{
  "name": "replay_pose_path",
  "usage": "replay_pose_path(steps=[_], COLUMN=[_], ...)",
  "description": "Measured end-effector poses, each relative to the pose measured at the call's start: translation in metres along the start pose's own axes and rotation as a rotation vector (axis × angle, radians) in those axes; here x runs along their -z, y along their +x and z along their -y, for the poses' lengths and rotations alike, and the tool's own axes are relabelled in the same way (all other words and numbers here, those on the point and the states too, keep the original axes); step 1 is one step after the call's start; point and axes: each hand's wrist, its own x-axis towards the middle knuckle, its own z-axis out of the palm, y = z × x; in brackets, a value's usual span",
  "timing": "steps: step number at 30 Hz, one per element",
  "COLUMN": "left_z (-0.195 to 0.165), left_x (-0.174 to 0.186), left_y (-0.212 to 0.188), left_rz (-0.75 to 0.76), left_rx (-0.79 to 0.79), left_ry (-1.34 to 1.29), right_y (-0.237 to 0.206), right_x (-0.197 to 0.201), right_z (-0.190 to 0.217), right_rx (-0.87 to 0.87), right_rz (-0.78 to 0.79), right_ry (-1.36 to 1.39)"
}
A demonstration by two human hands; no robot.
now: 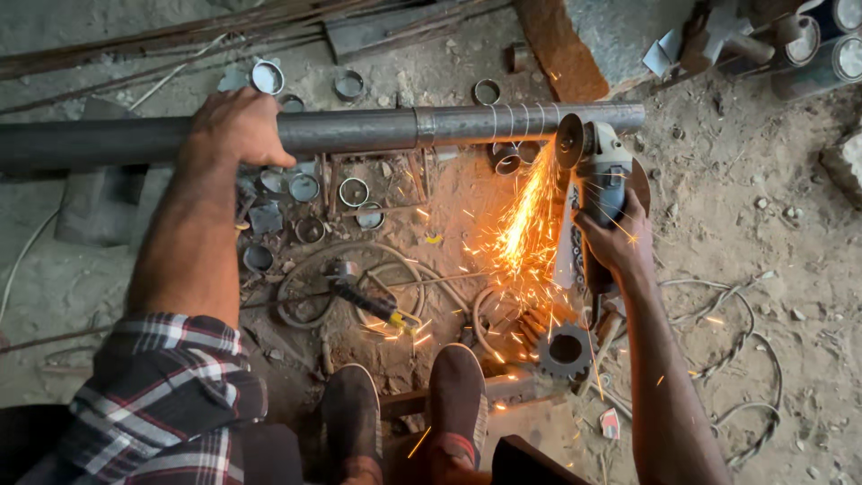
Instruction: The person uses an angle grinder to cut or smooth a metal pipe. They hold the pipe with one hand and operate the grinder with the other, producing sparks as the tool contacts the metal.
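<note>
A long dark steel pipe (pixel 359 130) lies level across the upper part of the view, with pale marked bands near its right end. My left hand (pixel 235 126) presses down on top of the pipe at the left. My right hand (pixel 615 238) grips the body of a grey angle grinder (pixel 597 166). Its disc (pixel 568 141) touches the pipe near the right end, and orange sparks (pixel 521 233) fly down toward the ground.
Several short cut pipe rings (pixel 305 189) lie on the dirt under the pipe. Wire loops (pixel 359 287), a yellow-handled tool (pixel 377 305) and a toothed gear (pixel 566 350) lie near my shoes (pixel 409 404). Rods (pixel 162 40) lie at the top left.
</note>
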Motion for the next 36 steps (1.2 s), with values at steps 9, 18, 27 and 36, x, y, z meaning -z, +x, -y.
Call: replay_pose_path(steps=[9, 18, 27, 36], left_z=[-0.003, 0.009, 0.005, 0.003], left_x=[-0.010, -0.003, -0.007, -0.015], left_y=[-0.004, 0.016, 0.001, -0.006], left_rz=[-0.050, 0.095, 0.025, -0.096], left_rx=[0.007, -0.050, -0.042, -0.077], left_ry=[0.059, -0.072, 0.042, 0.111], right_y=[-0.005, 0.003, 0.005, -0.006], right_x=[0.000, -0.002, -0.005, 0.000], right_z=[-0.001, -0.012, -0.009, -0.002], right_rx=[0.085, 0.123, 0.078, 0.060], right_rz=[-0.030, -0.033, -0.024, -0.042], right_ry=[0.016, -0.024, -0.007, -0.041])
